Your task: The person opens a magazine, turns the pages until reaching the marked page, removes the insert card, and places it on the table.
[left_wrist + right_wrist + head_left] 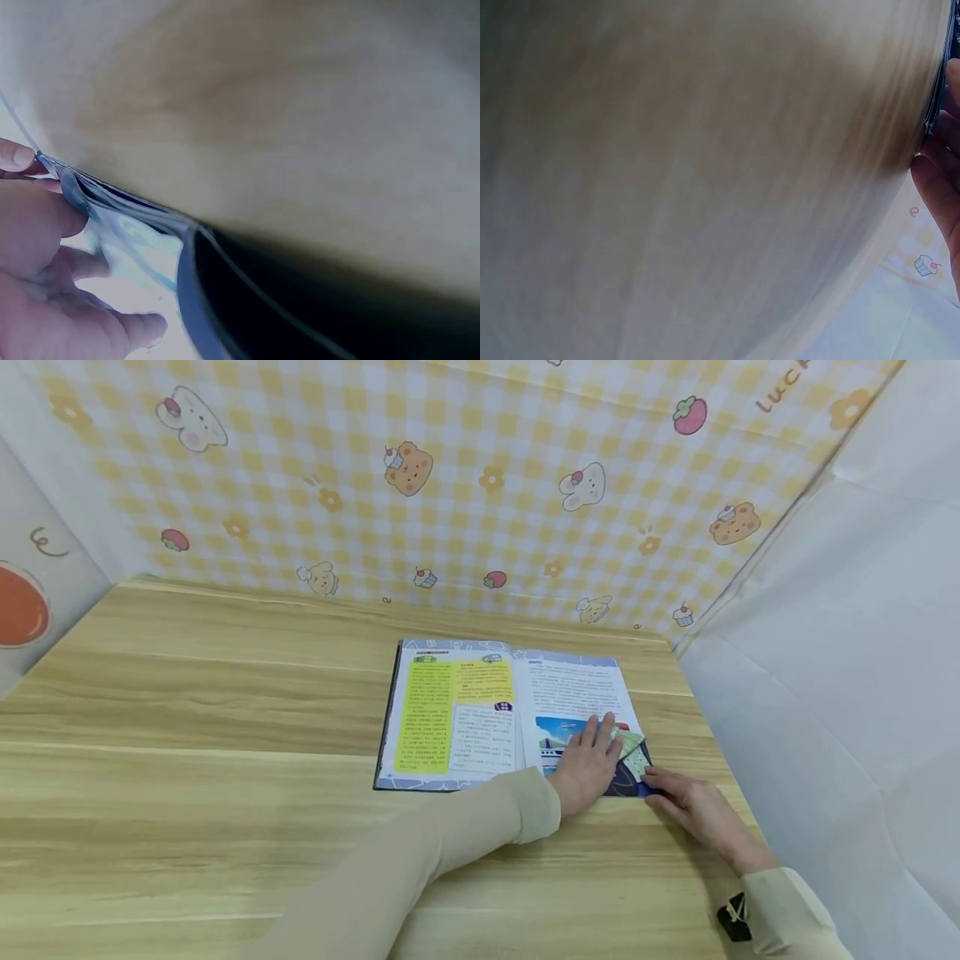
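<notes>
Both arms wear long sleeves of a plain beige, soft-looking fabric, each ending in a loose turned cuff just behind the hands. The left sleeve (pixel 420 860) is smooth, with gentle folds along the forearm and a wide cuff at the wrist. The right sleeve (pixel 795 914) carries a small black clip or strap piece with a pale mark, just behind its cuff. The left hand (pixel 588 764) and right hand (pixel 693 810) are bare, without rings or gloves.

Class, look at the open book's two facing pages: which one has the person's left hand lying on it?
The right-hand page, the one with the blue picture: the left hand lies flat on its lower part. The left-hand page, with yellow text panels, is untouched.
</notes>
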Demonstrator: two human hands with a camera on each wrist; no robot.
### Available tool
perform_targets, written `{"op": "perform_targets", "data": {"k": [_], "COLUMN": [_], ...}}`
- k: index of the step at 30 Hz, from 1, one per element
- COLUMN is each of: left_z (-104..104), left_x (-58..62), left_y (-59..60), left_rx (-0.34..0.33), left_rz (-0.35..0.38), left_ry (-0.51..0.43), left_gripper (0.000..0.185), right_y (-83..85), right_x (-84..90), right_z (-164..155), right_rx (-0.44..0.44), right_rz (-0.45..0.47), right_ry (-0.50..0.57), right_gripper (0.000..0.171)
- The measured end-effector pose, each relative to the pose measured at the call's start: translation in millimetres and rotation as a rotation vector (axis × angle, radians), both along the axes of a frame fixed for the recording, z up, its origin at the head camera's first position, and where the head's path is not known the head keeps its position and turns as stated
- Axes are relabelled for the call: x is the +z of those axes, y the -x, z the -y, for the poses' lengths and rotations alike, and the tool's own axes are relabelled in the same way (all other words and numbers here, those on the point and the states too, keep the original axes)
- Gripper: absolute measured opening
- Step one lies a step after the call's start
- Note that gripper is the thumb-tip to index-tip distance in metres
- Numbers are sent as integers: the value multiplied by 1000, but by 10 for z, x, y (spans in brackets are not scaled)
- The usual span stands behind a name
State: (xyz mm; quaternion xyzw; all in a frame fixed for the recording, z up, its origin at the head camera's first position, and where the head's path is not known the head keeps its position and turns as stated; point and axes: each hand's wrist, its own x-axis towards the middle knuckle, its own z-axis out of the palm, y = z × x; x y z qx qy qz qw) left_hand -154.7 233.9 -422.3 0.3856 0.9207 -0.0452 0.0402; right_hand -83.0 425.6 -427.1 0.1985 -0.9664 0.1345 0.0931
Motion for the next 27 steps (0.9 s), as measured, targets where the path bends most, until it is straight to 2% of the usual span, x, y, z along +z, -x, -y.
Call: {"op": "perform_targets", "data": {"k": [3,8,17,27], "left_z": [12,40,107,180], "left_x": [2,3,6,-4], "left_y": [8,23,28,38], "left_rx": [-2,-13,-19,-63], "left_rz": [-18,5,83,37], "left_ry": [51,89,61,71], "left_gripper": [48,49,54,58], "right_y": [3,8,14,-6], "right_x": [-8,-7,7,10], "right_z": [1,8,7,13], "right_rx": [-12,-33,-34,-24], "right_rz": [17,43,51,22], "right_ry": [1,-4,-16,-5], "right_gripper": [28,28,28,28]}}
